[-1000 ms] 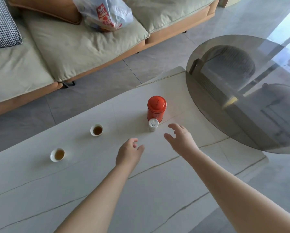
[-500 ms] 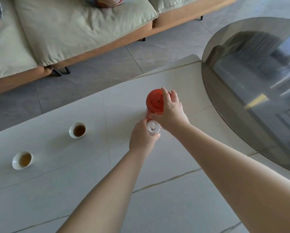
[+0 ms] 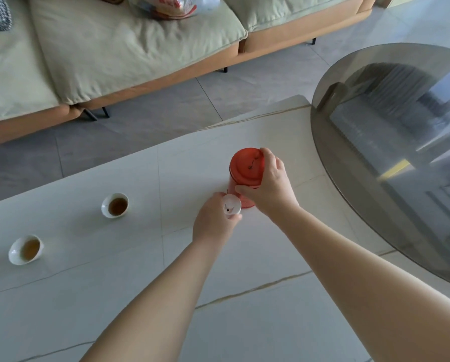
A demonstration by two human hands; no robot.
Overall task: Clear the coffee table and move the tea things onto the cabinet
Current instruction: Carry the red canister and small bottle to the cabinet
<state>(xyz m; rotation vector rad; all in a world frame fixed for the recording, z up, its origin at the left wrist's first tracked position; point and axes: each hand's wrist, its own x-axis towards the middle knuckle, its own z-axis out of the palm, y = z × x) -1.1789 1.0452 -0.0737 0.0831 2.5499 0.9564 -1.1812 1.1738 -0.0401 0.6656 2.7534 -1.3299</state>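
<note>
Two things getting grabbed at once here. My right hand [image 3: 269,186] is wrapping around the red tea tin [image 3: 244,173], thumb on the near side and fingers curling over the far edge of the lid. My left hand [image 3: 214,223] is closing on the little white bottle [image 3: 231,209] right in front of it, fingers curled round the body, though I can't tell how tight that grip is since my hand is hiding most of it. Both are sitting just right of the frame's center on the coffee table [image 3: 114,296], practically touching each other.

I'm thinking the trick is lifting straight up. The tin is standing upright, long axis vertical, lid facing the camera, so I'm wanting my grip low enough on the body that I'm not just pulling the lid off. The bottle is upright too, cap pointing up.

Moving outward, two small white cups are waiting at the left, the nearer cup [image 3: 115,205] and the far-left cup [image 3: 25,249], both holding brown tea, so those are needing a level carry later. A smoked glass round table [image 3: 349,205] is overlapping the right edge, and the sofa [image 3: 114,61] is running across the top with a plastic bag [image 3: 166,6] on it.
</note>
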